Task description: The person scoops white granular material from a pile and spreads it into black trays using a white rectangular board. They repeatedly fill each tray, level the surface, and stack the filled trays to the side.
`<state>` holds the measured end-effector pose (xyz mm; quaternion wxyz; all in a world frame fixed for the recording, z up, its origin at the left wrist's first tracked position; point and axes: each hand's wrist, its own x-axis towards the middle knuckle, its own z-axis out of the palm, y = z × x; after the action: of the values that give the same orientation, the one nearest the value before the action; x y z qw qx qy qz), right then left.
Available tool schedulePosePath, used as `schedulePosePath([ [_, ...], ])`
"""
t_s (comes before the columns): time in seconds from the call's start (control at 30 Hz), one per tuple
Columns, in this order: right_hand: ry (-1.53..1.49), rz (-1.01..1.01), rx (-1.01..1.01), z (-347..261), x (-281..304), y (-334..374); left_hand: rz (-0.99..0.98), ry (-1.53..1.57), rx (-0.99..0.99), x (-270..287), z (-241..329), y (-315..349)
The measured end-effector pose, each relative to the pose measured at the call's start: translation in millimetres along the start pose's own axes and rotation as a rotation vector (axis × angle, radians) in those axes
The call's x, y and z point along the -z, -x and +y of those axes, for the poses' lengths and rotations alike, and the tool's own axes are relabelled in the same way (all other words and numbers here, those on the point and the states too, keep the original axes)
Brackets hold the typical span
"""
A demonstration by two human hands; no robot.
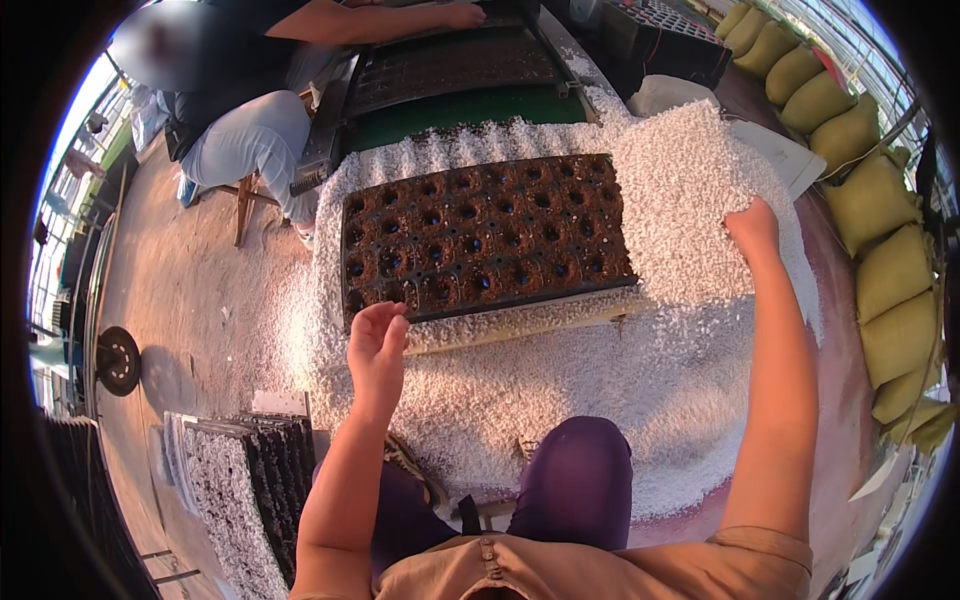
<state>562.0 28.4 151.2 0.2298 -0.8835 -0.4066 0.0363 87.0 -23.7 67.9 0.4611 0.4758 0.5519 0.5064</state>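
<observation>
A black seedling tray (480,232) lies in front of me, its cells filled with dark brown soil. Each cell has a dimple, and small blue specks show in many of them. By the tray's near left corner is my left hand (378,345), its fingers loosely curled and apart from the thumb, with nothing visible in it. My right hand (756,230) is closed at the right side of a heap of coarse white granules (680,190). Its fingertips are hidden against the heap, so what it may hold does not show.
White granules also cover the floor (560,400) before my knees. Stacked trays (240,480) stand at lower left. Beyond the tray is a green-bedded frame (460,115) with a person's arm (370,22) over it. Stuffed yellowish sacks (890,280) line the right.
</observation>
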Motion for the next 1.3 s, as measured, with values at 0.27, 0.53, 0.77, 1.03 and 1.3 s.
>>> schedulePosePath([
  [0.27, -0.232, -0.07, 0.406, -128, 2, 91, 0.205, 0.105, 0.283, 66, -55, -22],
  [0.53, -0.043, -0.022, 0.438, -119, 15, 106, 0.115, 0.351, 0.422, 118, -70, -35],
  [0.77, 0.436, -0.135, 0.496, -171, -55, 168, 0.126, 0.353, 0.406, 104, -72, -30],
  [1.03, 0.217, -0.171, 0.877, -307, -132, 273, 0.097, 0.503, 0.439, 92, -67, -22],
  [1.3, 0.096, -0.167, 1.505, -299, -135, 409, 0.033, 0.173, -0.027, 100, -66, -14],
])
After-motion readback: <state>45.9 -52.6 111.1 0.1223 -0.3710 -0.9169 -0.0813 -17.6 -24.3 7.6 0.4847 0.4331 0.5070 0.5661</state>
